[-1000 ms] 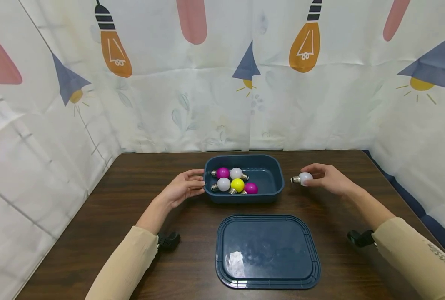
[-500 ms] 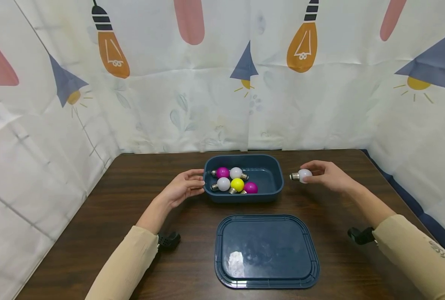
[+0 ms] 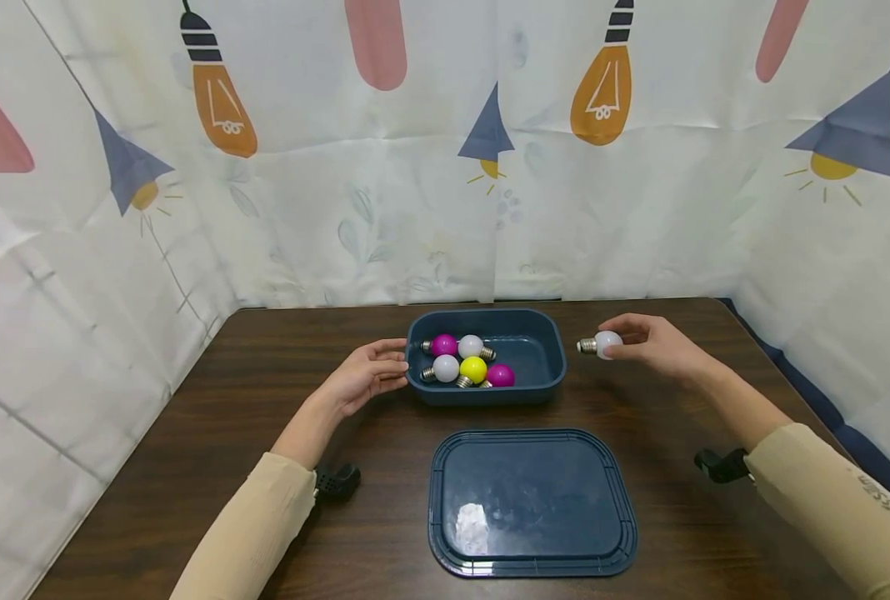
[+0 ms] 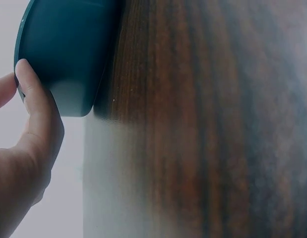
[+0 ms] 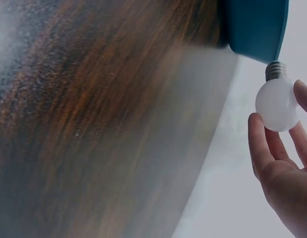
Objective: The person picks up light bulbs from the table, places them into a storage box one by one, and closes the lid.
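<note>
The white bulb (image 3: 607, 343) was held between the thumb and fingers of the right hand (image 3: 655, 343), clear of the surface (image 3: 370, 517), just to the right of the dark blue bin (image 3: 486, 397) and apart from it, its screw base directed left toward the bin. The left hand (image 3: 370, 372) was unclenched; its extended fingers were laid against the outside of the bin's left end, near the rim. Chief risk, as judged: the bulb could be dropped, since only its smooth, rounded globe was gripped and the base was left unsupported. With any leftward move the base could be knocked on the bin's right wall, which was interposed; whether the rim would be cleared could not be determined. The bin could also be shifted if pressed too hard by the left fingers. Contact between bulbs was judged likeliest in the left half, where a far magenta bulb (image 3: 444, 346), a far white bulb (image 3: 471, 346), a near white bulb (image 3: 446, 367), a yellow bulb (image 3: 472, 369) and, nearer the middle, a near magenta bulb (image 3: 501, 376) were clustered. A flat blue tray (image 3: 532, 500) was placed nearer, and printed cloth (image 3: 295, 225) was hung beyond the far edge.
</note>
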`<state>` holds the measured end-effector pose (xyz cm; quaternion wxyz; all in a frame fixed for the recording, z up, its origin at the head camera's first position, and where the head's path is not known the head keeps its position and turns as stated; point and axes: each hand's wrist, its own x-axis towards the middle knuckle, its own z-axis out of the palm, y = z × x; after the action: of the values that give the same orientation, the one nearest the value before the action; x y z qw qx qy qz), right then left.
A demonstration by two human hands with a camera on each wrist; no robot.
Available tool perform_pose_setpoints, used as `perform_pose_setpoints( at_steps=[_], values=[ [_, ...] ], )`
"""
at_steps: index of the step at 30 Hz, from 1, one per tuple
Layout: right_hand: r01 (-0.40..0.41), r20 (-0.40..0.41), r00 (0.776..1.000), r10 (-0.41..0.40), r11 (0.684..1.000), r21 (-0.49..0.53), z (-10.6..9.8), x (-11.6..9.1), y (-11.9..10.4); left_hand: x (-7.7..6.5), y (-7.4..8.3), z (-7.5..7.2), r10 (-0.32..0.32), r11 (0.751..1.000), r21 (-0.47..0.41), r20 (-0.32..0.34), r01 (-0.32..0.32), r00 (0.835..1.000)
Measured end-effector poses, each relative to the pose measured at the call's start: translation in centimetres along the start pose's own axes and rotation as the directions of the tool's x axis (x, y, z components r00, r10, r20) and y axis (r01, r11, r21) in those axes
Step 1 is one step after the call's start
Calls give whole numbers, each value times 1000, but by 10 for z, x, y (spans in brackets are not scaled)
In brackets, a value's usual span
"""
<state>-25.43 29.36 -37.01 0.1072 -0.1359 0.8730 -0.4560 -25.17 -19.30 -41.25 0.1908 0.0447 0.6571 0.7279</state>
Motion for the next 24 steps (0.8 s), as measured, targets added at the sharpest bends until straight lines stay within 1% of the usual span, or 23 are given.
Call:
perform_pose_setpoints(
  at_steps=[12, 24],
  values=[
    [5, -12, 1000, -5, 1000, -16, -2, 3, -11, 0, -1, 0, 1, 1000, -17, -1, -1, 1000],
    [29, -14, 999, -28, 999, 16, 0, 6, -16, 0, -1, 0, 6, 1000, -23, 2, -6, 1000]
  ],
)
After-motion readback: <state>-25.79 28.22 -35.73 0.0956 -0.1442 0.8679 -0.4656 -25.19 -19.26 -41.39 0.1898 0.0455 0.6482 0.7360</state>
